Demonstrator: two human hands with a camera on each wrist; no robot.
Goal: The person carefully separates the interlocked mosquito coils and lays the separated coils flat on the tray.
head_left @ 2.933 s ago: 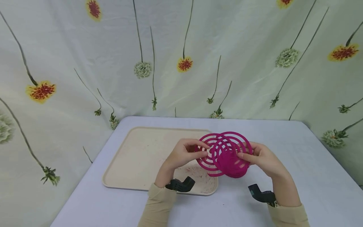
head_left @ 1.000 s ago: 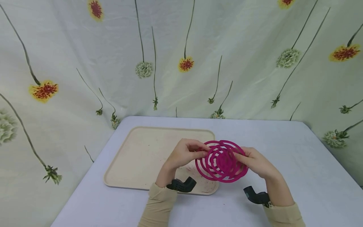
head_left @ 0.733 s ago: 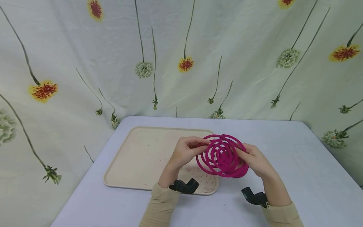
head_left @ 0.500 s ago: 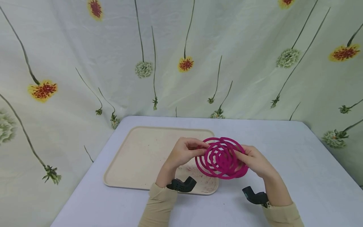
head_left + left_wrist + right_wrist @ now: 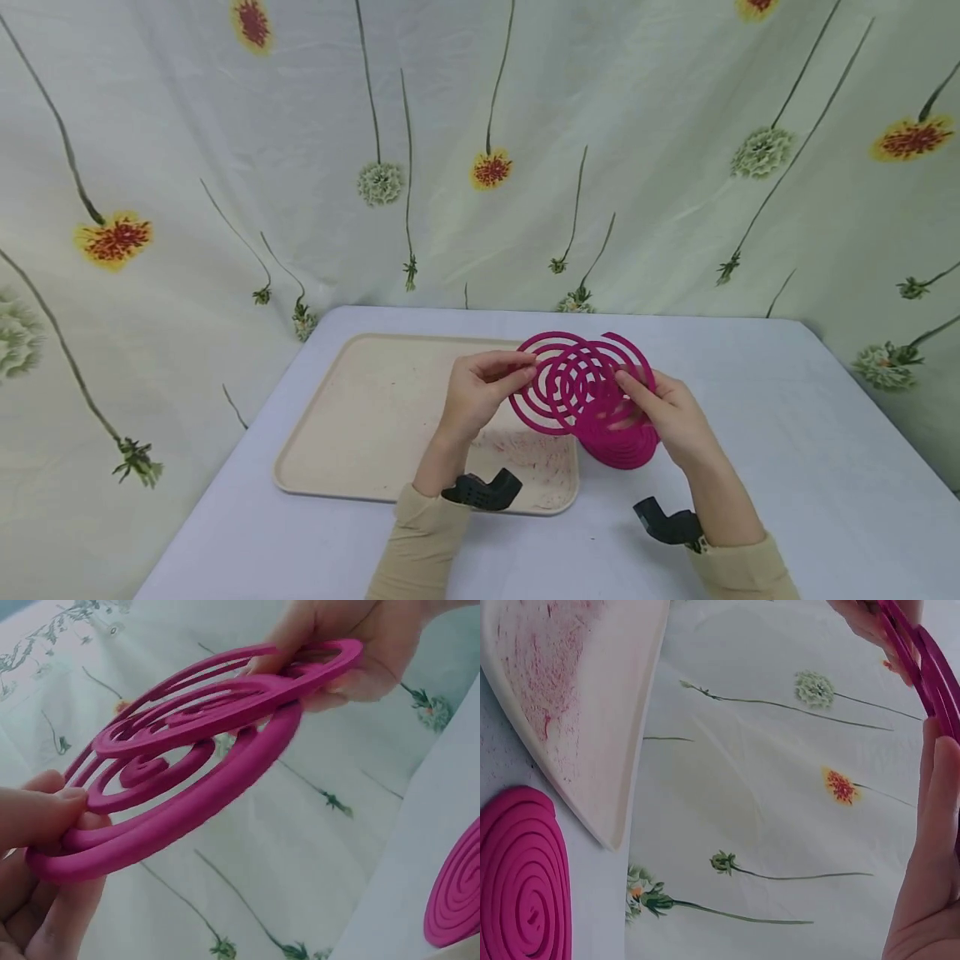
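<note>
Two loose magenta spirals of a soft, clay-like rope overlap in the air above the table. My left hand (image 5: 480, 392) pinches the outer rings of the left spiral (image 5: 553, 335) between thumb and fingers. The right spiral (image 5: 651, 377) lies across it, and my right hand (image 5: 678, 417) grips that one by its right side, thumb on the near face. In the left wrist view, the left-hand spiral (image 5: 187, 810) hangs just below the other. Beneath my hands, a tightly wound magenta coil (image 5: 622, 457) lies flat on the table; the right wrist view shows this coil (image 5: 526, 892) whole-wound to its centre.
A beige tray (image 5: 360, 417) covers the left of the white table (image 5: 765, 433), its near right corner smeared with magenta marks. The flat coil lies just right of that tray. A flower-printed cloth (image 5: 675, 208) hangs behind the table.
Both hands have risen a little, the left one also drawing leftward. The two spirals, stacked closely half a second ago, now overlap less, and the flat coil shows below them.
</note>
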